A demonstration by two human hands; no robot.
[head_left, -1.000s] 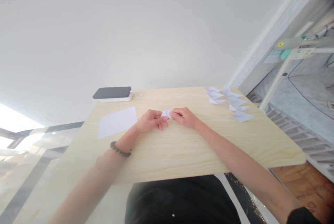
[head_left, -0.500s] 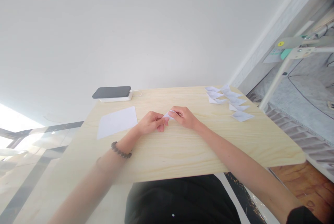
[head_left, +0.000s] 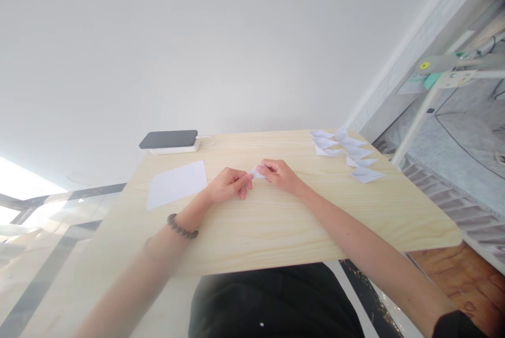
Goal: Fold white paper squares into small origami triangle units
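Note:
A small piece of folded white paper point(head_left: 257, 172) is held between my two hands above the middle of the table. My left hand point(head_left: 229, 184) pinches its left end between thumb and fingers. On the other side, my right hand point(head_left: 278, 175) grips the right end, the thumb lying on top. The fingers cover much of the paper, so its full shape is hidden. Left of my left hand, a flat sheet of white paper point(head_left: 177, 184) lies on the table.
Several folded paper boats point(head_left: 366, 174) stand in two rows at the table's back right. A dark phone point(head_left: 169, 139) rests on a white box at the back left, with a white cable point(head_left: 207, 140). The pale wooden table point(head_left: 276, 238) meets the wall point(head_left: 252, 54) behind.
My fingers have shifted slightly on the folded paper, and a little more of it shows between them. The sheet, the phone and the boats have stayed put.

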